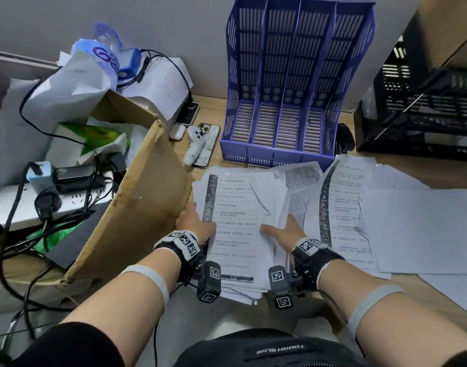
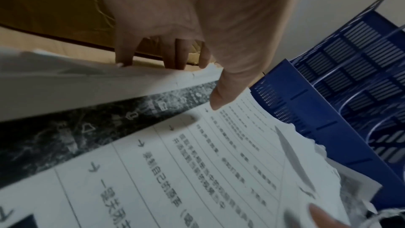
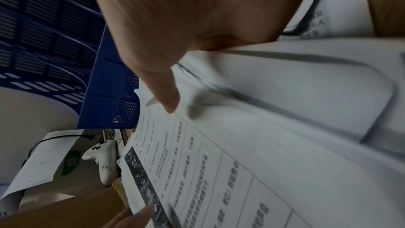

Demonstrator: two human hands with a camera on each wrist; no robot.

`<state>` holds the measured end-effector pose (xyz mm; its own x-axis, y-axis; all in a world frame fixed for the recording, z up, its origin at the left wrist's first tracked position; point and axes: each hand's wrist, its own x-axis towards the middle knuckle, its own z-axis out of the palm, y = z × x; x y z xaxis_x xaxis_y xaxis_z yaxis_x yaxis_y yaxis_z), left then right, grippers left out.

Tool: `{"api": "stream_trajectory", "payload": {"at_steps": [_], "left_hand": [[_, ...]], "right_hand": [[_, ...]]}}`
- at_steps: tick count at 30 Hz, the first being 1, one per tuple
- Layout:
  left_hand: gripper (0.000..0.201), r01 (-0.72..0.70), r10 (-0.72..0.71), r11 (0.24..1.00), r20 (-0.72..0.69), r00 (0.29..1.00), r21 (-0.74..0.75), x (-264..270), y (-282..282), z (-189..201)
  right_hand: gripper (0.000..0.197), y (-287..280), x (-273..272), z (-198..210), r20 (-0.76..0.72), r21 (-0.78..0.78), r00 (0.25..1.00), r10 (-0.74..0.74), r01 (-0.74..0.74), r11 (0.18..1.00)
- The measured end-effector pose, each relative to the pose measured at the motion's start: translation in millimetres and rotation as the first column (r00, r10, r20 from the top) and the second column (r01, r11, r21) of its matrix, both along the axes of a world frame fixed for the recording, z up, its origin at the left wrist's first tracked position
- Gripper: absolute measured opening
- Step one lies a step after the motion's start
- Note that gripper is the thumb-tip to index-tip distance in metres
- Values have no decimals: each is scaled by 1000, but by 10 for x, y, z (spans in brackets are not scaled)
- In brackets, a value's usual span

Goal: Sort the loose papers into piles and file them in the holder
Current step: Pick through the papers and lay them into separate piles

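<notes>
A thick stack of printed papers (image 1: 235, 234) lies at the desk's near edge, in front of the purple four-slot file holder (image 1: 293, 83). My left hand (image 1: 194, 221) grips the stack's left edge, thumb (image 2: 221, 96) on the top sheet and fingers (image 2: 175, 55) under it. My right hand (image 1: 285, 230) holds the stack's right edge, with its thumb (image 3: 166, 93) on top and its fingers hidden below the sheets. The holder's slots stand empty. More printed sheets (image 1: 346, 210) are spread to the right of the stack.
A cardboard box flap (image 1: 137, 207) stands right beside my left hand. A white controller (image 1: 194, 144) on a phone lies left of the holder. Blank sheets (image 1: 423, 229) cover the right of the desk; black crates (image 1: 423, 109) stand behind. Cables and a power strip (image 1: 42, 202) crowd the left.
</notes>
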<state>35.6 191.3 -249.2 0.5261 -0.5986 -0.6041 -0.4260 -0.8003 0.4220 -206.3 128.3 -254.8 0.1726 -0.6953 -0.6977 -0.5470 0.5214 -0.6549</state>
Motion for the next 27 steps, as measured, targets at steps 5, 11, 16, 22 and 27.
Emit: {"api": "stream_trajectory", "payload": {"at_steps": [5, 11, 16, 22, 27], "left_hand": [[100, -75, 62, 996, -218, 974, -56, 42, -59, -74], [124, -195, 145, 968, -285, 948, -157, 104, -118, -92], [81, -308, 22, 865, -584, 811, -396, -17, -432, 378], [57, -463, -194, 604, -683, 705, -649, -209, -819, 1157], [51, -251, -241, 675, -529, 813, -693, -362, -824, 1062]], "right_hand": [[45, -28, 17, -11, 31, -14, 998, 62, -61, 998], [20, -244, -141, 375, 194, -159, 978, 72, -41, 986], [11, -604, -224, 876, 308, -333, 947, 87, 22, 943], [34, -848, -307, 1362, 498, -459, 867, 0, 264, 848], [39, -735, -363, 1103, 440, -478, 889, -123, 348, 806]]}}
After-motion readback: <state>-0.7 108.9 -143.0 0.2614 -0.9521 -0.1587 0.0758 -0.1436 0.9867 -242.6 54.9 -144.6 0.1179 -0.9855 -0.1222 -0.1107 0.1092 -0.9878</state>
